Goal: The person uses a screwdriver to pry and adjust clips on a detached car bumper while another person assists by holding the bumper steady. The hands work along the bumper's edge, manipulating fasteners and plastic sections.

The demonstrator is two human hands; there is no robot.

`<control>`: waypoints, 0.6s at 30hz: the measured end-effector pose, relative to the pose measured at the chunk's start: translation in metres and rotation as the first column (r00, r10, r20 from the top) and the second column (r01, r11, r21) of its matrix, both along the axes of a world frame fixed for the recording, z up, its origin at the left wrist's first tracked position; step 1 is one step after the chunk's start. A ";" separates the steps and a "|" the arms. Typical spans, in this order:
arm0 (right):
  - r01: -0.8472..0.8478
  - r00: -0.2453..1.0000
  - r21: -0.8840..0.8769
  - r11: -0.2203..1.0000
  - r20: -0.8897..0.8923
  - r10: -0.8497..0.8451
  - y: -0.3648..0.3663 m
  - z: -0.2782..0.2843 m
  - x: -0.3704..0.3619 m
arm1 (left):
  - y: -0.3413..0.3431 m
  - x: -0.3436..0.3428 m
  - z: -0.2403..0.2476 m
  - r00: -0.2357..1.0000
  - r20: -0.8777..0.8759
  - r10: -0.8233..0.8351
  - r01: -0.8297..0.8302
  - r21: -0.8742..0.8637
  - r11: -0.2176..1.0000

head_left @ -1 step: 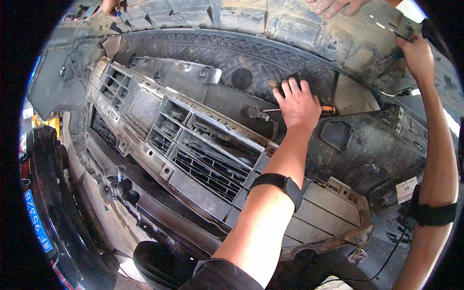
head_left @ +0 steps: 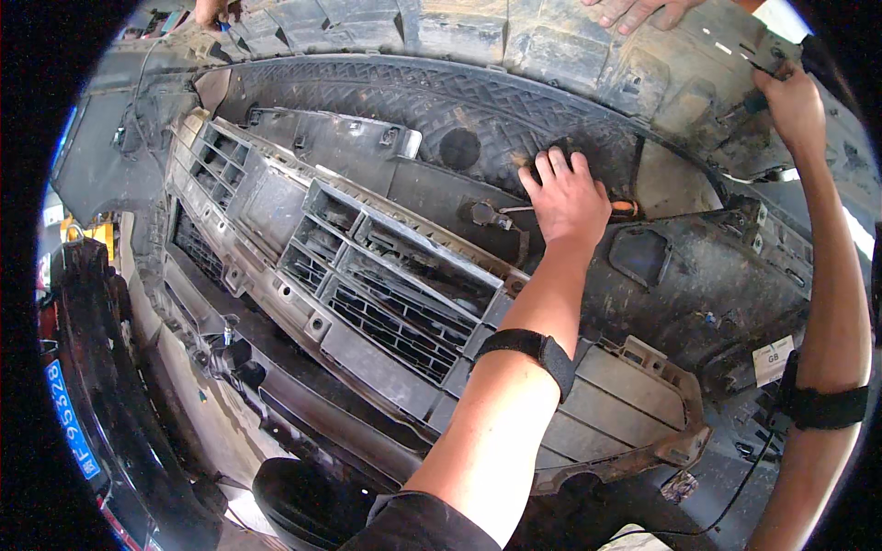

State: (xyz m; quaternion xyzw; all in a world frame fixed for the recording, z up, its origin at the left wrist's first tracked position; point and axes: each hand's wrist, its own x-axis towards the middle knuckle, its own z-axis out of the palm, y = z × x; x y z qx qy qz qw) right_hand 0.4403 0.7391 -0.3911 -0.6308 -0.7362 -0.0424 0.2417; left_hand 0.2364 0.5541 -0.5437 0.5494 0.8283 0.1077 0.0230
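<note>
My left hand [head_left: 568,197] leans on the black inner side of a large plastic bumper cover [head_left: 367,78], fingers spread and stretched forward. Beneath that palm lies a screwdriver [head_left: 626,209]; its orange handle shows to the right and its thin shaft to the left. At the upper right my right hand [head_left: 792,96] is closed around a dark-handled tool [head_left: 755,100] against the cover's dusty far part. The exact kind of tool is hard to make out. In front of my left hand lies a dusty grille panel [head_left: 395,275] with slatted openings.
Another person's hand [head_left: 638,13] rests on the far edge, and a hand [head_left: 211,11] shows at the top left. A black car part with a blue plate [head_left: 72,418] stands at the left. A white label [head_left: 773,360] and a thin black cable [head_left: 749,491] are at the right.
</note>
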 end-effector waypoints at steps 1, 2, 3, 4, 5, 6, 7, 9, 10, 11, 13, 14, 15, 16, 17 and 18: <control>0.005 1.000 -0.004 1.000 -0.002 -0.005 0.000 0.000 0.000 | 0.000 0.000 0.000 1.000 0.000 -0.001 0.001 -0.003 1.000; 0.012 0.999 0.019 1.000 0.050 -0.013 0.000 0.000 0.000 | 0.000 0.000 0.001 1.000 0.001 0.000 0.000 -0.005 1.000; 0.012 1.000 -0.002 1.000 0.000 -0.012 0.000 0.000 0.000 | 0.000 0.000 0.001 1.000 0.003 0.001 -0.001 -0.008 1.000; 0.015 1.000 0.004 1.000 0.004 -0.015 0.001 0.000 0.000 | 0.000 0.000 0.002 1.000 0.003 0.004 -0.003 -0.013 1.000; 0.027 0.998 0.022 0.999 0.060 -0.028 0.001 0.000 0.000 | 0.000 0.000 0.002 1.000 0.008 0.005 -0.005 -0.019 1.000; 0.030 0.999 -0.017 0.999 0.029 -0.030 0.002 0.000 0.000 | 0.001 0.000 0.002 1.000 0.011 0.007 -0.007 -0.027 1.000; 0.044 0.998 -0.043 0.998 0.050 -0.041 0.002 0.001 0.001 | 0.001 0.000 0.002 1.000 0.009 0.010 -0.010 -0.030 0.999; 0.060 0.996 -0.071 0.996 0.073 -0.055 0.003 0.001 0.002 | 0.001 0.000 0.002 1.000 0.010 0.004 -0.004 -0.036 0.999; 0.063 0.996 -0.072 0.995 0.073 -0.058 0.004 0.001 0.002 | 0.001 0.000 0.002 1.000 0.000 0.004 -0.004 -0.030 1.000; 0.066 0.995 -0.073 0.995 0.074 -0.061 0.004 0.001 0.002 | 0.001 0.000 0.001 1.000 0.003 0.002 -0.002 -0.032 1.000; 0.067 0.995 -0.062 0.996 0.079 -0.062 0.005 -0.001 0.003 | 0.001 0.000 0.000 1.000 -0.004 0.004 -0.004 -0.022 1.000; 0.067 0.995 -0.056 0.996 0.081 -0.062 0.006 -0.001 0.004 | 0.001 0.000 -0.001 1.000 -0.013 -0.002 0.002 -0.004 1.000; 0.048 0.997 -0.044 0.998 0.067 -0.045 0.006 -0.002 0.004 | 0.001 0.000 -0.001 1.000 -0.021 -0.007 0.008 0.014 1.000; 0.030 0.998 -0.031 0.999 0.052 -0.028 0.007 -0.003 0.005 | 0.000 0.000 -0.002 1.000 -0.024 -0.013 0.013 0.017 1.000; 0.024 0.997 -0.010 1.000 0.067 -0.024 0.007 -0.004 0.005 | 0.000 -0.001 -0.002 1.000 -0.024 -0.013 0.014 0.025 1.000; 0.014 0.999 -0.014 1.000 0.040 -0.013 0.008 -0.005 0.005 | 0.000 0.000 -0.002 1.000 -0.019 -0.014 0.015 0.021 1.000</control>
